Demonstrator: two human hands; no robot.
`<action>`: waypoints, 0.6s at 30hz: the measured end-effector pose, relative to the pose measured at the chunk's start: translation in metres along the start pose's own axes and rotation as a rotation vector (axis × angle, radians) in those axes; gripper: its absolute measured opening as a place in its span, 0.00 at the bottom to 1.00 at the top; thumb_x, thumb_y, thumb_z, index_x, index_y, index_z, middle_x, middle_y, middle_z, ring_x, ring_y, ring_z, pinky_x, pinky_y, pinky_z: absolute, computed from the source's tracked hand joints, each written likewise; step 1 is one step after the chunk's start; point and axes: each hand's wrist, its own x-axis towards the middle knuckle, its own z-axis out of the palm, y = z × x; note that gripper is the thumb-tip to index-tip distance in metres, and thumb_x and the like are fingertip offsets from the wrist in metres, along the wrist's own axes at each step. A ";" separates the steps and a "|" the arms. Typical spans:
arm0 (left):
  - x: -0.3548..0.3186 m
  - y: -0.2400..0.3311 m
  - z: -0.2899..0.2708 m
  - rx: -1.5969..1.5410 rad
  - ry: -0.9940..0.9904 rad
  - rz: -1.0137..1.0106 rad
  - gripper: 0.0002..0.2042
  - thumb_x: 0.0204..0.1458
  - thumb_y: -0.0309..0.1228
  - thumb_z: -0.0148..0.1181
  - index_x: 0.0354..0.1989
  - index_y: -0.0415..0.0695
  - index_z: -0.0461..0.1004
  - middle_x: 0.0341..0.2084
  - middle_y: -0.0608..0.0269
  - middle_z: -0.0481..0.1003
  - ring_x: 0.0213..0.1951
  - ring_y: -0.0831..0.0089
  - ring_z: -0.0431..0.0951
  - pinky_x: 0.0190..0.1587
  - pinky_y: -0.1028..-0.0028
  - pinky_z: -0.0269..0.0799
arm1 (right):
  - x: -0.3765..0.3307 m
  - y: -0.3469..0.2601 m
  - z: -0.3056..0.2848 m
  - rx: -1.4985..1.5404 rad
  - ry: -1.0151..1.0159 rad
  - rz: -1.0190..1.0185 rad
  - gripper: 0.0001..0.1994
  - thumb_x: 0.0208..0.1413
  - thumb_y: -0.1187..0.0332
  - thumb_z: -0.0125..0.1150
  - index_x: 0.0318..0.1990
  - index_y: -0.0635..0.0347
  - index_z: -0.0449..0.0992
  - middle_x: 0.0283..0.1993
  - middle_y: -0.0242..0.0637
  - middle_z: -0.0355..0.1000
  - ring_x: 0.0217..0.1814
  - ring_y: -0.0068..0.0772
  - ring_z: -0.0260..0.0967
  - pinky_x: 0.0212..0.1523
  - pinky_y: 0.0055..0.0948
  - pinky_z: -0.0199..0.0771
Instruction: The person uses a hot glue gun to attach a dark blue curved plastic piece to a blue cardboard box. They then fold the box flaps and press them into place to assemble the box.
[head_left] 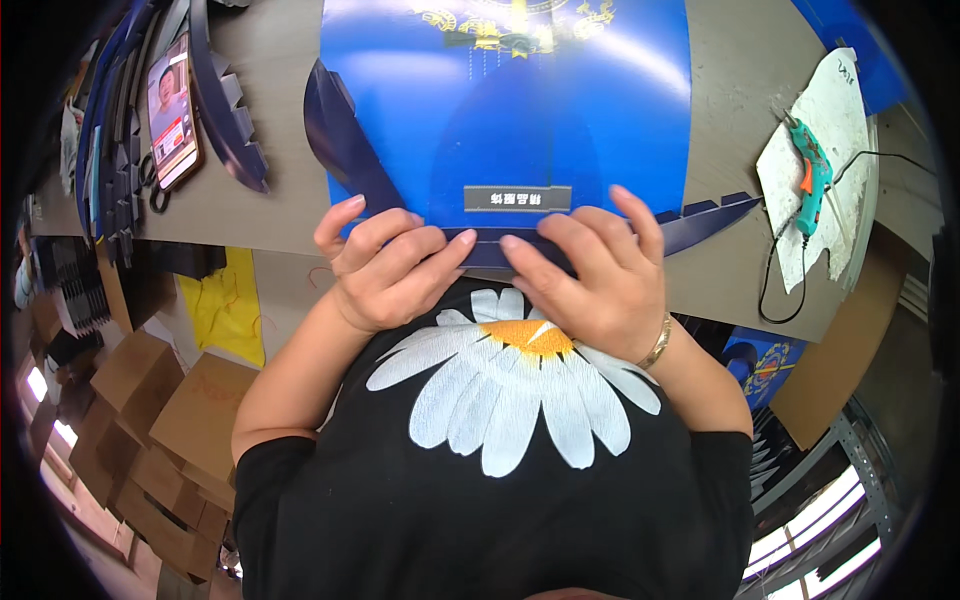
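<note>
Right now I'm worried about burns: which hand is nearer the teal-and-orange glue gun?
Right: the right hand is left of the glue gun, on the curved dark blue strip; the left hand is farther left.

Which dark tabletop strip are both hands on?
The strip along the near edge of the blue sheet; the other strips lie left, around the phone, untouched.

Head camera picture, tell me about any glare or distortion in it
Head view: whitish glare on the upper right of the glossy blue printed sheet; head view: fisheye rim blackens the corners, and the grey perforated metal post near it looks bowed; head view: bright light bleaches out patches at lower right.
</note>
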 end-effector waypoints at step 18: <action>-0.029 0.011 -0.008 -0.192 0.108 -0.531 0.50 0.45 0.24 0.74 0.76 0.31 0.49 0.36 0.67 0.80 0.41 0.70 0.75 0.56 0.64 0.58 | 0.028 -0.005 0.025 0.176 -0.054 -0.182 0.12 0.50 0.69 0.61 0.42 0.61 0.82 0.35 0.29 0.68 0.38 0.31 0.68 0.39 0.32 0.67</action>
